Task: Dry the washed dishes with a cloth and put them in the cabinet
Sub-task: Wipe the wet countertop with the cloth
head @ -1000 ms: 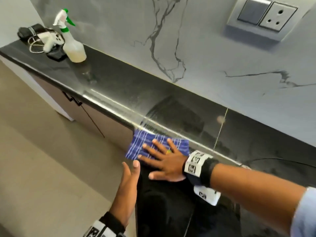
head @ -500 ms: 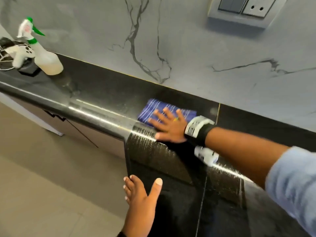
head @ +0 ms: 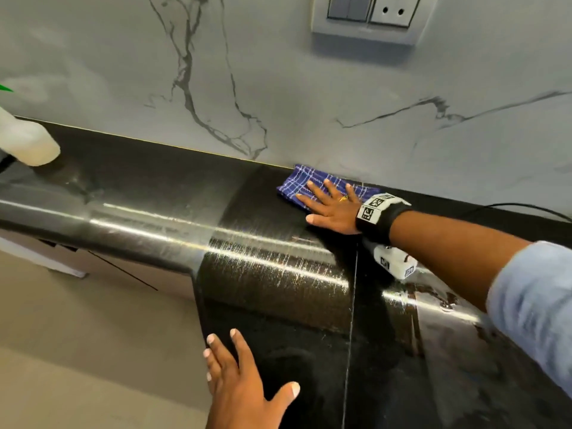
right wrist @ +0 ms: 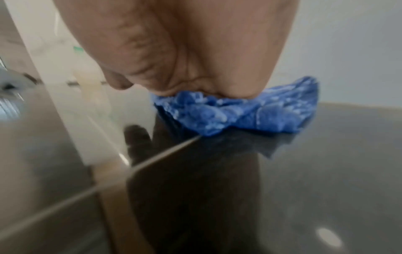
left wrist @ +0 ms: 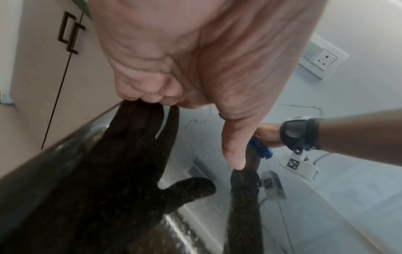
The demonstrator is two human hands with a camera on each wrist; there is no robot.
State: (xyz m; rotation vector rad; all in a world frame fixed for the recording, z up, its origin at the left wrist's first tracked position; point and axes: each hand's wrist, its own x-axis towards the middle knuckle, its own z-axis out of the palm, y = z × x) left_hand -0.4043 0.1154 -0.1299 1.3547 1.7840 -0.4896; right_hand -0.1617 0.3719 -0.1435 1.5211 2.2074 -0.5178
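A blue checked cloth lies on the black stone counter, at the back against the marble wall. My right hand presses flat on the cloth with its fingers spread and straight. In the right wrist view the cloth bunches under my palm. My left hand rests flat on the near corner of the counter, fingers straight, holding nothing. The left wrist view shows my left hand above its dark reflection, with the right hand and the cloth beyond. No dishes are in view.
A white spray bottle stands at the far left of the counter. A switch and socket plate sits on the wall above. A thin cable runs along the counter's back right. Beige cabinet doors with black handles are below.
My right hand has pushed the cloth from the counter's front edge back to the wall. My left hand has come to rest flat on the near corner.
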